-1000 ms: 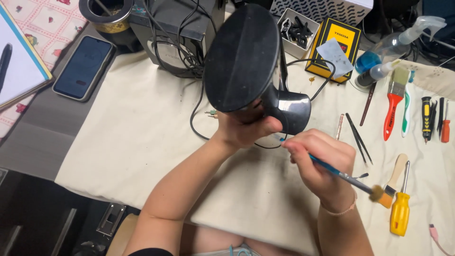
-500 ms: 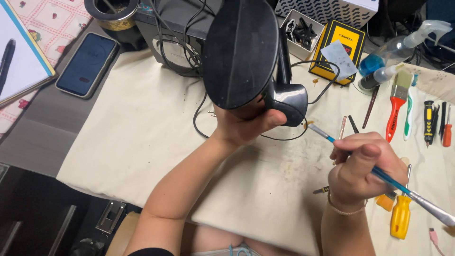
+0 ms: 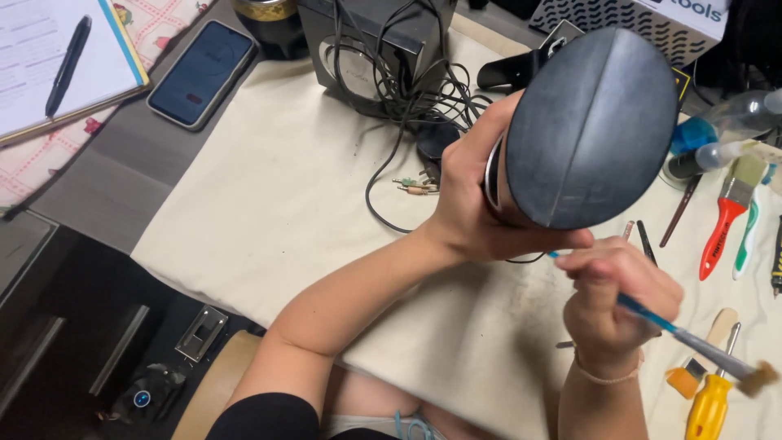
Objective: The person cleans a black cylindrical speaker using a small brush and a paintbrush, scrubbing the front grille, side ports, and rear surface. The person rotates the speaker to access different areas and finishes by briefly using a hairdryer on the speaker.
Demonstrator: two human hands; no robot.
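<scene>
My left hand grips a black oval speaker and holds it up above the cream cloth, its smooth back toward me. A thin cable trails from the speaker down to the cloth. My right hand is closed around a blue-handled paintbrush. The handle end points up under the speaker's lower edge, and the bristles stick out to the lower right. The two hands are close together, just below the speaker.
A black speaker box with tangled cables stands at the back. A phone, notebook and pen lie at left. At right lie a red-handled brush, toothbrush, spray bottle and yellow screwdriver.
My left hand has turned the speaker and shifted it to the right. My right hand has moved up beneath it, flipping the brush so its bristles point away to the lower right.
</scene>
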